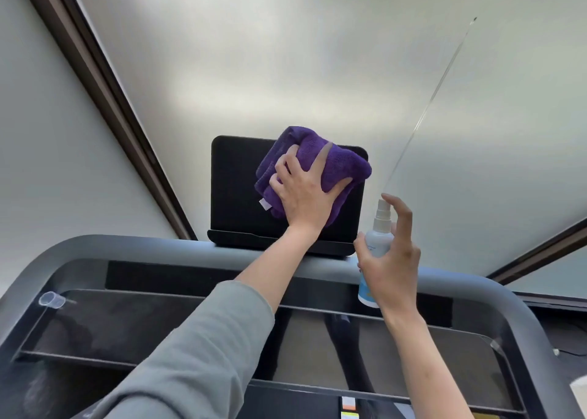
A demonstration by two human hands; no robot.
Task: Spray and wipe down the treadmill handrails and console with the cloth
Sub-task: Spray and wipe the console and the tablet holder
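Cloth [333, 164]: purple microfibre, bunched and folded, pressed against the upper right of the dark console screen [236, 189], about one o'clock from frame centre.

Nearest, at six to seven o'clock: grey sleeve [190, 348], pushed back off the wrist, probably to keep it out of the wet. Below and around it, black console tray [111, 326] with a slatted shelf, wrapped by the grey handrail frame [136, 247] curving from nine o'clock over to three. Small clear plastic cup or cap [50, 301] lying at nine o'clock on the tray edge; purpose unclear.

Next out: right hand [392, 256] at four o'clock, wrapped round a small white spray bottle [374, 250], index finger raised over the pump head, nozzle aimed toward the screen, held close beside the work so a fresh mist can land without swapping hands. Left hand [305, 189], just above centre, fingers spread broad and flat over the cloth, thumb hooked round its right edge, spreading pressure across a wide patch of glass. White care tag hanging at the cloth's lower left.

Farther: screen standing upright on a black base atop the frame's crossbar. Behind everything, a pale frosted window or panel filling twelve o'clock, dark brown frame bars [104, 100] slanting at ten and four o'clock, a thin clear wand [428, 107] hanging at two o'clock.
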